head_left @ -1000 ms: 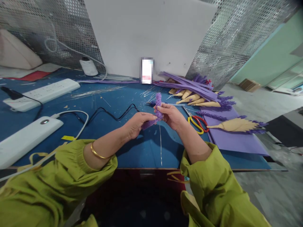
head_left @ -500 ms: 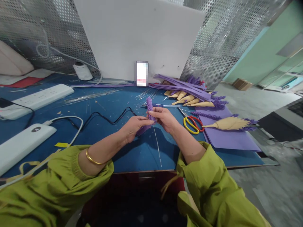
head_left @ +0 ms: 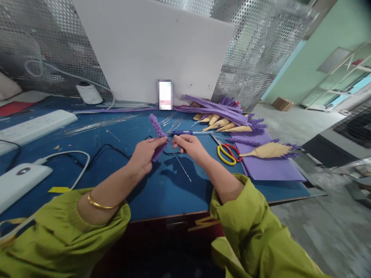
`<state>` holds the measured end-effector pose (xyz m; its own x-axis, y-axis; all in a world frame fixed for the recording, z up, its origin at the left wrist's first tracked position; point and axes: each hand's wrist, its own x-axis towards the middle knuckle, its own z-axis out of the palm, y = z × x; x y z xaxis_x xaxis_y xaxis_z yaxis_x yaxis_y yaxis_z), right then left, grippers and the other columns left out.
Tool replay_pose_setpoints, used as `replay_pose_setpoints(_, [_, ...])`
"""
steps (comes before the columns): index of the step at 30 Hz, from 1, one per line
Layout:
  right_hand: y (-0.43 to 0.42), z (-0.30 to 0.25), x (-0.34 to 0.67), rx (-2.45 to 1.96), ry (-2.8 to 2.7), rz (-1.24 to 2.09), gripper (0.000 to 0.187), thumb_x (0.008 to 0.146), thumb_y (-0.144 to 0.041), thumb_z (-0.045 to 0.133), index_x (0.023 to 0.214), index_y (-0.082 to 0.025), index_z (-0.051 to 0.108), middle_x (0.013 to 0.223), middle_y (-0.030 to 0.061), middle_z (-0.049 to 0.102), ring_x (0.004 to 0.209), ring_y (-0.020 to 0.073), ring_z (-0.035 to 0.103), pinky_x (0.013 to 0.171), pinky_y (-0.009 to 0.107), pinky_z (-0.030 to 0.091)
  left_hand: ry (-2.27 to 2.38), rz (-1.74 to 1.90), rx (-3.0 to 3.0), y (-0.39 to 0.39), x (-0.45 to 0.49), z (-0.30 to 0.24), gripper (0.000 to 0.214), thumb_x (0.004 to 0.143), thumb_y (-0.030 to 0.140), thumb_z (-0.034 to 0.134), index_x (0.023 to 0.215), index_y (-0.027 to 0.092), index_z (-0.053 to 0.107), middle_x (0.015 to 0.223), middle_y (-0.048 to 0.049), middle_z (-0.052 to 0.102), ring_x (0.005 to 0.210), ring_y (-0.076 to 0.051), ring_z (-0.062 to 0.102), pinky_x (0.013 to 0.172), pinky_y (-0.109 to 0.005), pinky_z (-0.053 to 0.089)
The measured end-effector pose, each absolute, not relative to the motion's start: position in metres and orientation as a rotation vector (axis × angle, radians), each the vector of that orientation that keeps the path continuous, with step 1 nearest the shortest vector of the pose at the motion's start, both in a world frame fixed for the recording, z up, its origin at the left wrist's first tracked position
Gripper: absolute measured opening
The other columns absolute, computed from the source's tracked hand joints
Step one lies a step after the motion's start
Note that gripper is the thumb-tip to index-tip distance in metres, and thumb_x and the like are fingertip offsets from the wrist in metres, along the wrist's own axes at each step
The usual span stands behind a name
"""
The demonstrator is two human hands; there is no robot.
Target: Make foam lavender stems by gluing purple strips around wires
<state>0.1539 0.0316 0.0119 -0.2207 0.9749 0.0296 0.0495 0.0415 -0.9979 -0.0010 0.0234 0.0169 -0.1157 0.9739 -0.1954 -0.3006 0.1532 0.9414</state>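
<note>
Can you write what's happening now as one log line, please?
left hand: holding purple flower spike | right hand: close by, grip unclear | scissors: on blue table

Two hands up in the middle, and we've got just a sliver between our fingertips!
Here's our left forearm (head_left: 107,189), slanting in from the near left, and our left hand (head_left: 145,154) is clamped tight, thumb stretched rightward over curled fingers. Opposite, our right forearm (head_left: 224,179) angles from the near right toward the far middle, and our right hand (head_left: 190,148) has bent fingers, tips gathered and pointing left. On the near side, our arms spread wide apart.
</note>
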Motion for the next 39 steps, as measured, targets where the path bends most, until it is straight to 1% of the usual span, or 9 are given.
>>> replay_pose_setpoints(3, [0.028,0.012,0.153,-1.132,-1.611,1.343,0.030,0.078,-0.044,0.062,0.071,-0.015,0.065,0.067,0.0018,0.065,0.046,0.0058,0.042,0.049,0.023,0.035,1.203,1.385,0.745,0.031,-0.007,0.019,0.018,0.053,0.023,0.084,0.063,0.017,0.070,0.063,-0.0006,0.067,0.058,-0.013,0.056,0.056,-0.025,0.043])
replay_pose_setpoints(7, [0.025,0.008,0.150,-1.077,-1.655,1.372,0.017,0.070,-0.032,0.067,0.069,-0.015,0.063,0.060,-0.0015,0.062,0.045,0.0055,0.040,0.046,0.021,0.031,1.160,1.325,0.794,0.033,-0.010,0.016,0.021,0.054,0.028,0.084,0.064,0.017,0.070,0.063,0.0001,0.066,0.057,-0.012,0.053,0.055,-0.024,0.041])
replay_pose_setpoints(12, [0.024,0.007,0.147,-1.047,-1.556,1.427,0.017,0.067,-0.031,0.067,0.071,-0.015,0.063,0.060,-0.0014,0.062,0.045,0.0056,0.040,0.046,0.021,0.030,1.085,1.237,0.825,0.029,-0.008,0.014,0.030,0.049,0.033,0.087,0.066,0.016,0.070,0.065,-0.0003,0.066,0.058,-0.011,0.053,0.054,-0.023,0.039])
replay_pose_setpoints(17, [0.024,0.006,0.147,-1.033,-1.535,1.403,0.017,0.068,-0.032,0.067,0.068,-0.017,0.061,0.056,-0.0024,0.059,0.044,0.0059,0.039,0.046,0.022,0.029,0.987,1.204,0.850,0.029,-0.009,0.016,0.037,0.054,0.041,0.085,0.075,0.013,0.073,0.070,-0.0032,0.067,0.060,-0.011,0.054,0.056,-0.024,0.040])
replay_pose_setpoints(21, [0.025,0.005,0.147,-1.039,-1.538,1.394,0.018,0.067,-0.033,0.068,0.067,-0.017,0.061,0.055,-0.0025,0.058,0.045,0.0067,0.040,0.047,0.023,0.029,0.986,1.227,0.802,0.032,-0.008,0.015,0.037,0.049,0.032,0.088,0.077,0.012,0.073,0.078,-0.0053,0.070,0.064,-0.012,0.057,0.059,-0.024,0.043])
replay_pose_setpoints(25, [0.024,0.005,0.145,-1.043,-1.548,1.365,0.018,0.067,-0.033,0.069,0.066,-0.017,0.061,0.054,-0.0027,0.057,0.045,0.0074,0.039,0.048,0.024,0.029,1.002,1.229,0.784,0.033,-0.009,0.016,0.038,0.045,0.029,0.090,0.074,0.012,0.072,0.073,-0.0037,0.069,0.062,-0.010,0.056,0.060,-0.023,0.043])
replay_pose_setpoints(31, [0.023,0.006,0.145,-0.996,-1.528,1.336,0.019,0.069,-0.035,0.067,0.068,-0.017,0.063,0.055,-0.0025,0.057,0.045,0.0080,0.040,0.048,0.024,0.029,0.845,1.256,0.787,0.037,-0.019,0.022,0.046,0.063,0.050,0.080,0.091,0.014,0.073,0.082,-0.0051,0.069,0.071,-0.013,0.060,0.064,-0.024,0.046])
replay_pose_setpoints(35, [0.022,0.005,0.145,-0.971,-1.509,1.356,0.018,0.069,-0.035,0.068,0.068,-0.018,0.064,0.055,-0.0027,0.057,0.046,0.0076,0.039,0.049,0.024,0.029,0.835,1.314,0.808,0.040,-0.022,0.021,0.040,0.062,0.040,0.083,0.090,0.014,0.072,0.081,-0.0037,0.069,0.071,-0.012,0.060,0.067,-0.024,0.046])
replay_pose_setpoints(39, [0.020,0.005,0.143,-0.965,-1.515,1.358,0.016,0.069,-0.034,0.068,0.068,-0.018,0.064,0.055,-0.0027,0.057,0.046,0.0082,0.040,0.049,0.025,0.029,0.838,1.296,0.832,0.038,-0.019,0.020,0.029,0.057,0.026,0.086,0.078,0.014,0.070,0.069,0.0004,0.065,0.059,-0.009,0.055,0.058,-0.022,0.042])
